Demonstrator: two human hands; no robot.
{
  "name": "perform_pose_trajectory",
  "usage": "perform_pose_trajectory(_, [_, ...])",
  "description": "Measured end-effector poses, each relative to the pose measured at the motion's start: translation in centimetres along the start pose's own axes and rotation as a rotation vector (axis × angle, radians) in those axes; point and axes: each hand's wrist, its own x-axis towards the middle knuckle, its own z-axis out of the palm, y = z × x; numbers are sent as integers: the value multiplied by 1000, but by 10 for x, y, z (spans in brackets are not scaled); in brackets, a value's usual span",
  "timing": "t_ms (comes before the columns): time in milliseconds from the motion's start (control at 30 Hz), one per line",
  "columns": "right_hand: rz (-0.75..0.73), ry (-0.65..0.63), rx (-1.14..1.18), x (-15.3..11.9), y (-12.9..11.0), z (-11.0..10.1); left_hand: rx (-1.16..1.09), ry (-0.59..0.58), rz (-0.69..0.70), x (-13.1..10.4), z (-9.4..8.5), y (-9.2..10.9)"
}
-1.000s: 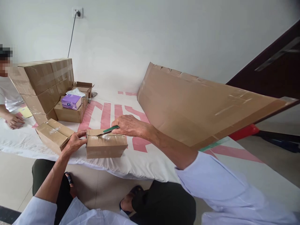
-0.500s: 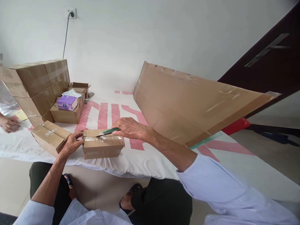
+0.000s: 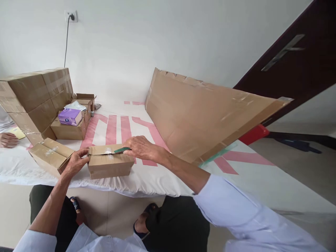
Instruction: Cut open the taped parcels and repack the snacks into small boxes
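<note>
A small cardboard box (image 3: 111, 166) sits near the front edge of the cloth-covered table, clear tape on its top seam. My left hand (image 3: 76, 162) grips its left end, fingers at the top corner. In my right hand (image 3: 139, 147), closed around its handle, is a green utility knife (image 3: 122, 149), lying low along the box's top seam at the right. Its blade cannot be made out against the box. Along the seam, the top flap's edge stands slightly raised. Beside my left hand rests a second taped cardboard box (image 3: 52, 154), turned at an angle.
Stacked cartons (image 3: 39, 94) stand at the left, with a purple tissue pack (image 3: 69, 116) on a lower box (image 3: 68, 131). A large cardboard sheet (image 3: 199, 115) leans at the right, a red object (image 3: 254, 134) behind it. Another person's hand (image 3: 8, 140) rests at the far left.
The knife has moved slightly along the top seam, and its blade, visible before, no longer shows clearly. The front flap edge looks more lifted. The whole view has shifted a little.
</note>
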Motion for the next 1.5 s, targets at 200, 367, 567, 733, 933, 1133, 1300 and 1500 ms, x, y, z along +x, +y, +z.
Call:
perform_pose_trajectory(200, [76, 36, 156, -28, 35, 2, -31, -26, -13, -4, 1, 10])
perform_pose_trajectory(367, [230, 262, 490, -79, 88, 32, -37, -91, -24, -2, 1, 15])
perform_pose_trajectory(567, [540, 625, 574, -86, 79, 164, -65, -140, -27, -2, 0, 17])
perform_pose_trajectory(733, [709, 525, 370, -71, 55, 232, -38, -211, -23, -3, -5, 18])
perform_pose_trajectory(933, [368, 703, 800, -44, 51, 171, 80, -191, -19, 4, -20, 2])
perform_pose_trajectory(1133, [-70, 385, 887, -12, 35, 117, 241, -296, -15, 13, -28, -6])
perform_pose_trajectory(1300, [-33, 206, 813, 0, 33, 119, 446, -351, 54, 23, -28, -9])
perform_pose_trajectory(1500, [-37, 274, 807, 4, 25, 117, 502, -324, 106, 28, -25, -8])
